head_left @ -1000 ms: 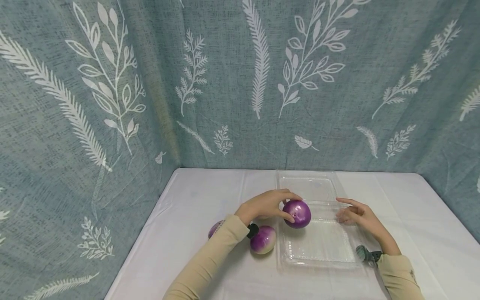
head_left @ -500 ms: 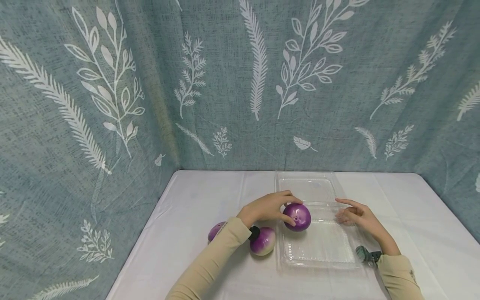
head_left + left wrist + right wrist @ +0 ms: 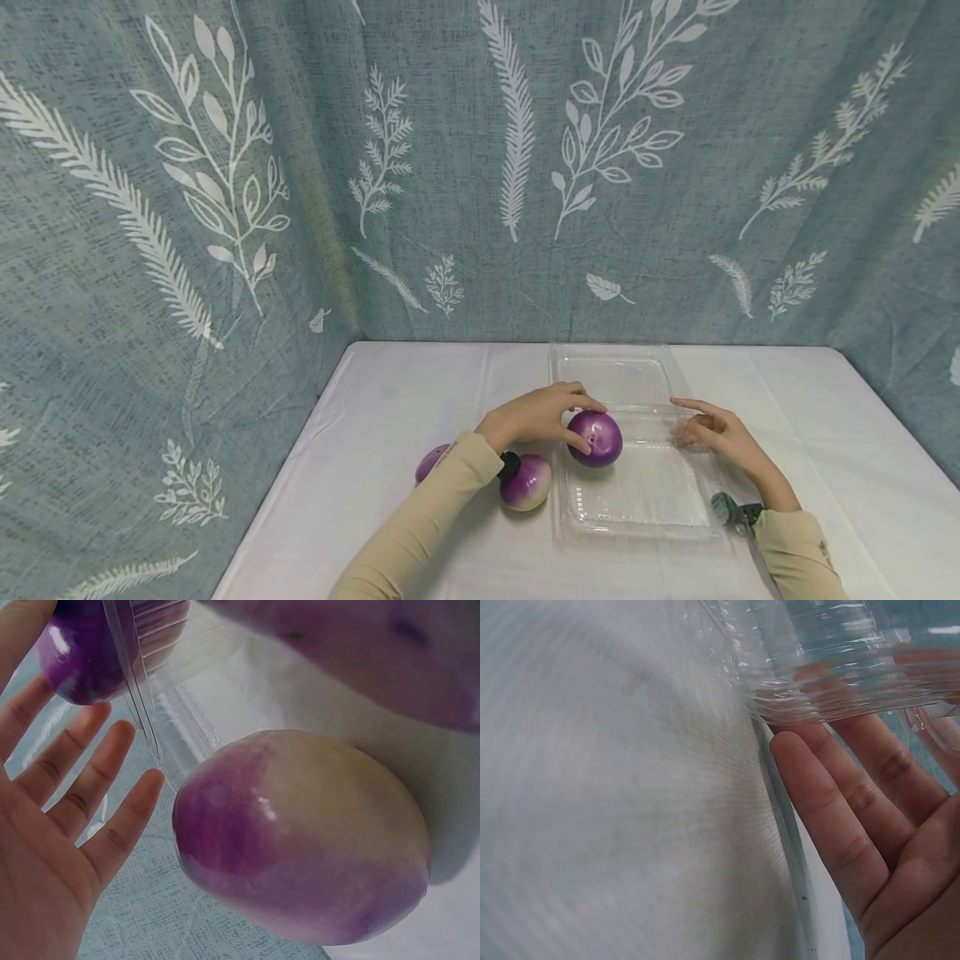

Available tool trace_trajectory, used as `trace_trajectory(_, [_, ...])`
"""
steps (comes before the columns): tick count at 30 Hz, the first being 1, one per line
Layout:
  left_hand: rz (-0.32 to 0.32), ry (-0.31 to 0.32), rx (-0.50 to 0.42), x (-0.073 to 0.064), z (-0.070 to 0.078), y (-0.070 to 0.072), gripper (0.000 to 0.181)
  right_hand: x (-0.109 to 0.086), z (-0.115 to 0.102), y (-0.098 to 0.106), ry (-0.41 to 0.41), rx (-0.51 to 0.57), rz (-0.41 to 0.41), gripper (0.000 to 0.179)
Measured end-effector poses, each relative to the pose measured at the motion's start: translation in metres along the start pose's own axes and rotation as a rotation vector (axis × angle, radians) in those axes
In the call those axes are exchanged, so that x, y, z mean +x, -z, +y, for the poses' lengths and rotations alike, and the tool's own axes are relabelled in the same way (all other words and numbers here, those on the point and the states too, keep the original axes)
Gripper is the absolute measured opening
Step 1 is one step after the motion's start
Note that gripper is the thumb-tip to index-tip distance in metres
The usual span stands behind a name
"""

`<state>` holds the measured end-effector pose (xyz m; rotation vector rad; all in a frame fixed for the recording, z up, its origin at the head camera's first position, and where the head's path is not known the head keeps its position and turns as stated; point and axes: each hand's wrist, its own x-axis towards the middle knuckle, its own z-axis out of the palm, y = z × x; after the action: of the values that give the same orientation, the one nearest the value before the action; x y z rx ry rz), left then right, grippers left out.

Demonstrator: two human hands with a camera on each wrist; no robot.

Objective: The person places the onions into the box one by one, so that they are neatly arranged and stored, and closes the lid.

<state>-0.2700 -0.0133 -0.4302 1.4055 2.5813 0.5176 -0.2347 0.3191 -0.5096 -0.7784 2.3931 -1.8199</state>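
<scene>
My left hand [image 3: 536, 415] holds a round, glossy purple turnip [image 3: 596, 439] over the left side of a clear plastic clamshell box [image 3: 645, 525], thumb in front and fingers behind. In the left wrist view that turnip [image 3: 82, 652] shows partly behind the box's ribbed wall. A purple-and-white turnip [image 3: 527, 483] lies on the table left of the box. Another turnip [image 3: 432, 461] is half hidden by the left sleeve. At the box's right wall is my right hand [image 3: 731, 442], its fairly straight fingers touching the plastic [image 3: 840, 690] from outside.
The box's lid [image 3: 615, 371] lies folded back toward the curtain. A white cloth [image 3: 420, 375] covers the table. Blue-green leaf-patterned curtains [image 3: 465, 167] stand behind it and at both sides.
The left hand and its turnip have come down slightly toward the box. The right hand and the box have stayed in place.
</scene>
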Motion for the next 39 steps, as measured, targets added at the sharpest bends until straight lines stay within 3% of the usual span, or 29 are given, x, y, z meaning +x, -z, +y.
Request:
trace_trajectory(20, [-0.042, -0.019, 0.031, 0.0026, -0.0007, -0.0016, 0.062, -0.0006, 0.0006, -0.0002, 0.002, -0.018, -0.004, 0.040])
trace_trajectory(39, [-0.040, -0.053, 0.090, 0.0031, -0.0054, -0.0027, 0.053, -0.0004, -0.0029, -0.0009, -0.058, -0.039, 0.010, 0.042])
